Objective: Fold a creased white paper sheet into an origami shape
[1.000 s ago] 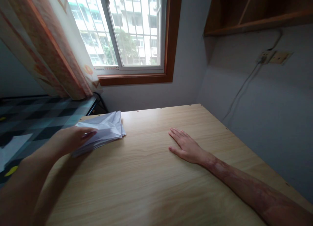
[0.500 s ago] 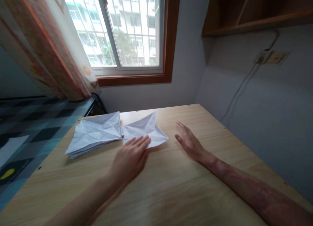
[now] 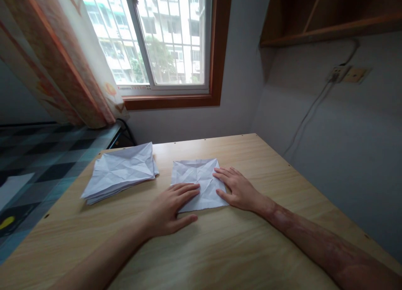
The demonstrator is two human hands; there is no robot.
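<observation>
A creased white sheet of paper [image 3: 201, 173] lies on the wooden table between my hands. My left hand [image 3: 176, 206] rests over its lower left part, fingers stretched out across the sheet and the thumb apart on the wood. On the right edge of the same sheet, my right hand [image 3: 237, 187] lies with its fingers extended and its thumb spread. Neither hand grips anything. To the left sits a stack of creased white paper sheets [image 3: 122, 168], apart from both hands. Fold lines cross the top sheet of that stack.
The pale wooden table [image 3: 201, 256] reaches to the wall below a barred window [image 3: 176, 43]. A checked bedspread [image 3: 56, 173] is at the left, beside a curtain [image 3: 72, 64]. A shelf [image 3: 333, 28] and a socket with a cord [image 3: 339, 73] are on the right wall.
The single sheet has shifted right and toward me and now lies flatter. My right hand has come onto its right edge. The fingers of my left hand have spread.
</observation>
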